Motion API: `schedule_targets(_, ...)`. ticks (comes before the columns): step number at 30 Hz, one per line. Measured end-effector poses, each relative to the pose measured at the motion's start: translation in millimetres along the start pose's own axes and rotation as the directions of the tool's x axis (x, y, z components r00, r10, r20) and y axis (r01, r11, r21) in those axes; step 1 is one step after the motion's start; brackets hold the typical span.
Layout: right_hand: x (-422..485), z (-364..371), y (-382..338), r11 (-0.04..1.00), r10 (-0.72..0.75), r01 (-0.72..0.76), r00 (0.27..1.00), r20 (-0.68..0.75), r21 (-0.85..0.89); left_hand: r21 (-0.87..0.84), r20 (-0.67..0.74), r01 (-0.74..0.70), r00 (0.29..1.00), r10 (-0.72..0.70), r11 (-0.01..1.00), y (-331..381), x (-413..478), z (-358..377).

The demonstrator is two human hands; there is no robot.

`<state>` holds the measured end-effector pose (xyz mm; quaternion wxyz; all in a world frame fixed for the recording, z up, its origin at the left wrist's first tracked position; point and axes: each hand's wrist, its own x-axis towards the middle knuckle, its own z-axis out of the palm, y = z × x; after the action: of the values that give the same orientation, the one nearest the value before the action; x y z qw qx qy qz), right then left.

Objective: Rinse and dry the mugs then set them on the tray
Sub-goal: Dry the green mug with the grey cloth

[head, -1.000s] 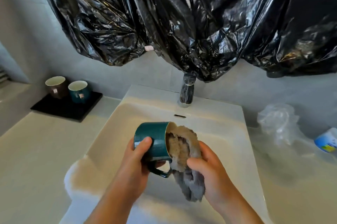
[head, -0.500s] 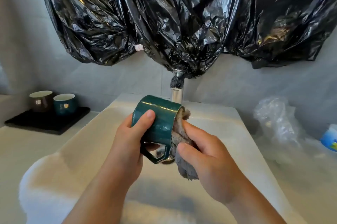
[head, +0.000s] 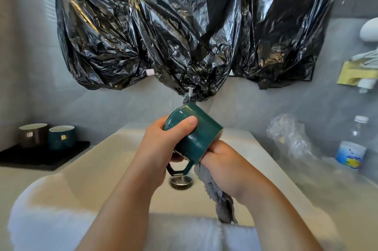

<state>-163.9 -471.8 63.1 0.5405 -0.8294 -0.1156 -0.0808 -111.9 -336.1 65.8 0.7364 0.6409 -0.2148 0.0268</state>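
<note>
A dark green mug (head: 196, 132) is tilted over the white sink (head: 106, 160), its base up and away from me and its mouth toward my right hand. My left hand (head: 161, 146) grips the mug's body, thumb on top. My right hand (head: 223, 160) has its fingers pushed into the mug's mouth with a grey cloth (head: 221, 195), whose tail hangs down below the wrist. A brown mug (head: 32, 135) and a second green mug (head: 61, 137) stand upright on a black tray (head: 47, 158) at the left.
Black plastic bags (head: 184, 36) hang on the wall above the tap, hiding most of it. The sink drain (head: 181, 181) lies under the mug. A crumpled clear bag (head: 290, 138) and a water bottle (head: 352, 144) stand on the counter at the right.
The mug has been lifted and tipped further, its base now pointing up and away. My right hand has gone deeper into its mouth with the cloth. My view has risen.
</note>
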Motion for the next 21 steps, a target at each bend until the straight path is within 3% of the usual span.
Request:
schedule_targets(3, -0.4, -0.2, -3.0, 0.986, -0.035, 0.032, 0.999, 0.015, 0.165, -0.018, 0.006, -0.032, 0.999, 0.032, 0.999, -1.6, 1.6, -1.2)
schedule_targets(6, -4.7, 0.3, -9.8, 0.9, -0.048, 0.008, 0.996, 0.08, 0.436, -0.083, 0.013, -0.068, 0.998, 0.069, 0.994, -2.4, 2.8, -4.6)
schedule_targets(9, -8.4, 2.3, -17.3, 0.862, -0.05, -0.001, 0.995, 0.088, 0.507, -0.154, 0.029, -0.081, 0.996, 0.086, 0.985, -0.7, 2.9, -8.7)
schedule_targets(11, -6.4, 1.3, -15.7, 0.947, -0.124, 0.102, 0.991, 0.053, 0.303, -0.178, 0.053, -0.06, 0.996, 0.071, 0.982, -0.8, 2.3, -10.4)
schedule_targets(13, -8.6, 0.8, -15.9, 0.972, -0.189, 0.188, 0.982, 0.002, -0.142, -0.191, 0.071, -0.04, 0.996, 0.054, 0.981, -1.2, 2.2, -9.7)
schedule_targets(15, -11.4, -1.8, -15.9, 0.825, -0.181, 0.143, 0.983, -0.016, -0.546, -0.165, 0.056, -0.022, 0.998, 0.031, 0.986, -1.3, 3.1, -7.9)
schedule_targets(16, -12.9, -0.6, -16.3, 0.763, -0.166, 0.115, 0.986, -0.021, -0.636, -0.147, 0.048, -0.016, 0.999, 0.023, 0.989, -1.1, 3.3, -7.2)
schedule_targets(18, -12.7, 2.8, -14.9, 0.808, -0.122, 0.076, 0.992, -0.041, -0.585, -0.131, 0.042, -0.009, 0.999, 0.014, 0.991, -1.1, 4.0, -6.3)
schedule_targets(21, -8.2, 5.0, -12.2, 0.977, -0.076, 0.073, 0.997, -0.006, -0.201, -0.105, 0.046, -0.025, 0.998, 0.03, 0.994, -3.0, 4.4, -6.0)
